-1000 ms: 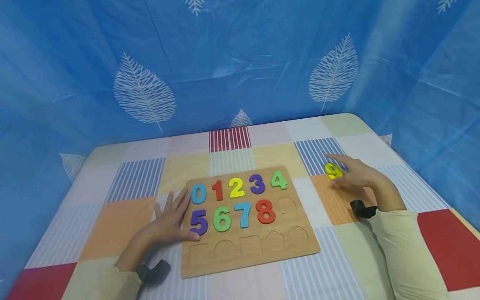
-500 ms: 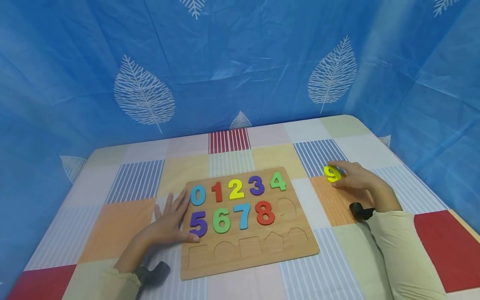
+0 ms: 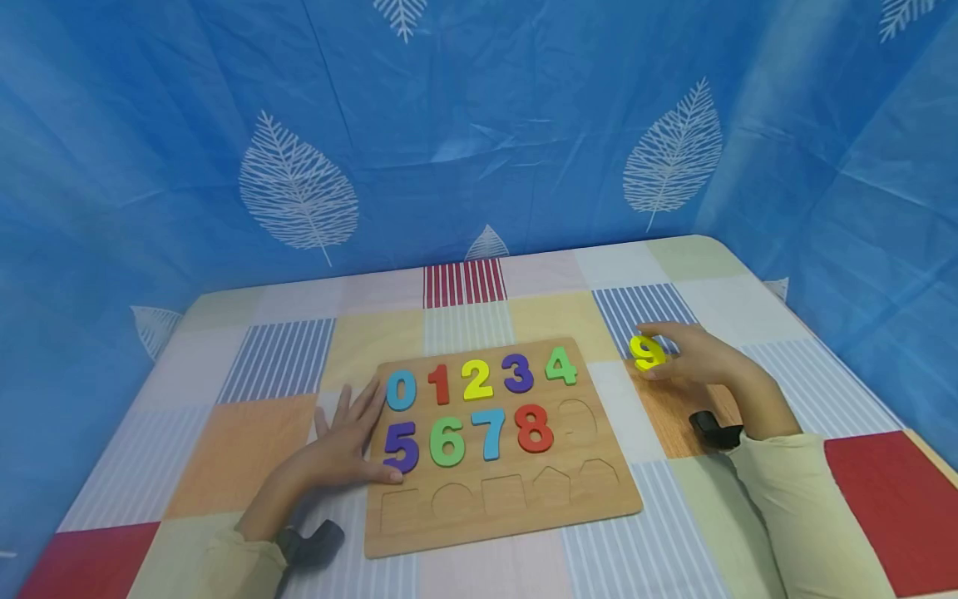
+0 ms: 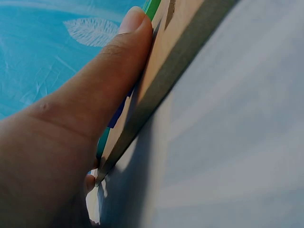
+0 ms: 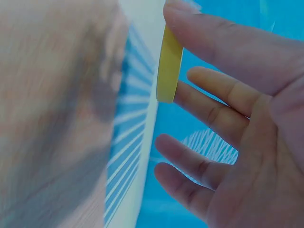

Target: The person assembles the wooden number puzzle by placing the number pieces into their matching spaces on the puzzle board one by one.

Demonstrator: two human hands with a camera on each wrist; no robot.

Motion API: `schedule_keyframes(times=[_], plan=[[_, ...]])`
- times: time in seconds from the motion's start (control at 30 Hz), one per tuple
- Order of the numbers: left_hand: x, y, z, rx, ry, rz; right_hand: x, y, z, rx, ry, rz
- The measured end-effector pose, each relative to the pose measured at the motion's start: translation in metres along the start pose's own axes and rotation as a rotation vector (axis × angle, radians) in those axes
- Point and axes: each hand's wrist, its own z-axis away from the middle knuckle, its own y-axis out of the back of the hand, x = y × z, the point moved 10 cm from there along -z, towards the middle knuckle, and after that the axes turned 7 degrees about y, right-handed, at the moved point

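My right hand [image 3: 696,359] holds a yellow number 9 puzzle piece [image 3: 654,358] between thumb and fingers, right of the wooden number board [image 3: 509,526]. In the right wrist view the yellow piece [image 5: 168,71] shows edge-on, lifted off the cloth, with the other fingers spread. At the board's left edge rests my left hand [image 3: 337,456], fingers spread, its thumb on the wood just below the purple 5 [image 3: 407,449]. The left wrist view has this thumb [image 4: 109,61] along the board's edge. Numbers 0 to 8 sit in the board's upper two rows.
Right of the red 8 [image 3: 535,429] is a bare 9-shaped recess [image 3: 578,418]. Several shape outlines run along the board's lower row. A patchwork cloth [image 3: 486,574] covers the table, and a blue leaf-print curtain [image 3: 479,125] hangs behind and at the sides.
My right hand has gripped the yellow 9, lifted it and moved it slightly left toward the board. The left hand has stayed at the board's edge. The head view has shifted slightly.
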Motion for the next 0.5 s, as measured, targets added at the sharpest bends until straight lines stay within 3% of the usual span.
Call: schedule_keyframes(times=[0.27,0.5], plan=[[-0.001,0.000,0.001,-0.002,0.000,0.002,-0.038,-0.007,-0.004,0.001,0.077,0.020],[-0.002,0.000,0.000,0.006,-0.005,-0.002,-0.054,-0.012,-0.005,-0.013,0.077,0.013]])
